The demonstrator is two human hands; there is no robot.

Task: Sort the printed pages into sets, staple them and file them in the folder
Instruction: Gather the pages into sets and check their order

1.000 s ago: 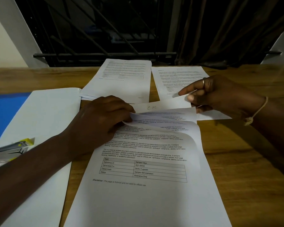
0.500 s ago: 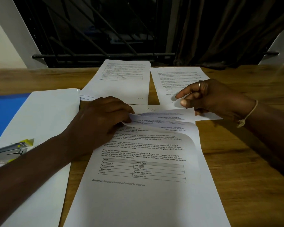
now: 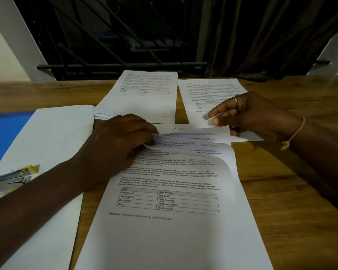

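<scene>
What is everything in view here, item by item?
near stack of printed pages: one, white, front centre, top sheets lifted
far stack of pages: one, white, back centre
right pile of pages: one, white, back right
folder: one, white, flat at left
blue surface: one, left edge
stapler: one, grey-yellow, on the folder
table: one, brown wood
window grille: one, black, behind table
curtain: one, dark, back right
ring: one, silvery, on a finger
wrist cord: one, tan, same arm
left hand: one, grips lifted sheets' left corner
right hand: one, pinches a lifted sheet's corner
</scene>
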